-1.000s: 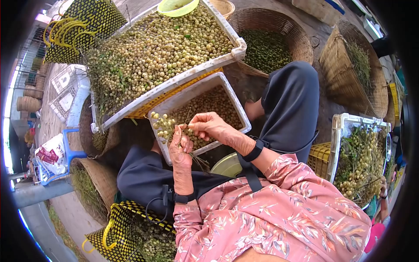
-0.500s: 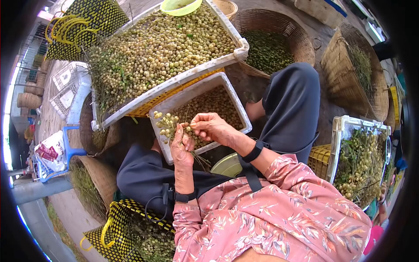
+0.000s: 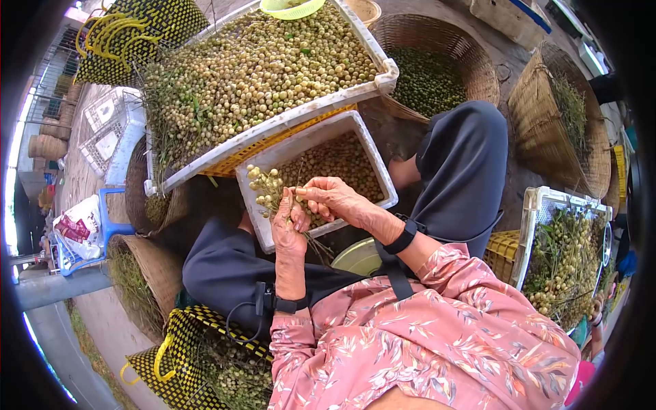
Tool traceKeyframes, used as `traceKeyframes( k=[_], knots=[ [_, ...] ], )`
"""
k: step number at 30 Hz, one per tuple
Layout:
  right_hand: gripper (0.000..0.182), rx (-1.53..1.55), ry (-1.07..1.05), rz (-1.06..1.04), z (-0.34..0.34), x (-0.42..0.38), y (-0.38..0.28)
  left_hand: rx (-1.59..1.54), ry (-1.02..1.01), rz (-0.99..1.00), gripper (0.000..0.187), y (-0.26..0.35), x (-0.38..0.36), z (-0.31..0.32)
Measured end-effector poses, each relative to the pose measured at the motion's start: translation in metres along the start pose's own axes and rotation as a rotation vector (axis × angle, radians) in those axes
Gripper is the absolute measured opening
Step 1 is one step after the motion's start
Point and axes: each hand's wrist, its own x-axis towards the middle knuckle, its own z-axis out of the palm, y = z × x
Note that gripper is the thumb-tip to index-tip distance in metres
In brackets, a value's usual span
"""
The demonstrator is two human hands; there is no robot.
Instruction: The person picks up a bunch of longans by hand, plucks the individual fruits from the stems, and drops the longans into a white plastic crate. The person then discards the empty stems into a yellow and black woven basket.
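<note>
Fruit bunch (image 3: 263, 183) sits in the left hand (image 3: 290, 229), whose fingers close around the stems, while the right hand (image 3: 335, 200) pinches at it with thumb and fingertips, near a white box (image 3: 376, 158) of loose fruit (image 3: 345, 160). Beyond the box is a big tray (image 3: 280, 124) heaped with round fruit (image 3: 260, 78), with a woven basket (image 3: 478, 61) beside it; a green bowl (image 3: 358, 260) lies between the legs (image 3: 461, 164).
</note>
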Motion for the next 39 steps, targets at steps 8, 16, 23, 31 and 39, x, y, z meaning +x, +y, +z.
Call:
traceKeyframes(
  k=[8, 16, 23, 31, 39],
  knots=[
    [0.027, -0.081, -0.039, 0.034, -0.007, -0.004, -0.001, 0.202, 0.103, 0.06, 0.021, 0.0, -0.003, 0.01],
    [0.026, -1.515, 0.477, -0.926, -0.044, 0.016, 0.014, 0.432, 0.345, 0.213, 0.019, -0.012, 0.014, -0.005],
    [0.026, -0.94, 0.193, -0.601, -0.004, 0.016, 0.01, 0.775, 0.072, 0.446, 0.021, -0.048, 0.027, -0.018],
    [0.016, -0.107, 0.031, -0.229, -0.025, 0.015, 0.001, 0.16, 0.005, 0.096, 0.01, -0.011, 0.001, 0.018],
    [0.014, -0.024, -0.018, -0.144, -0.018, 0.007, -0.005, 0.166, -0.03, 0.11, 0.008, -0.003, -0.006, 0.014]
  ],
)
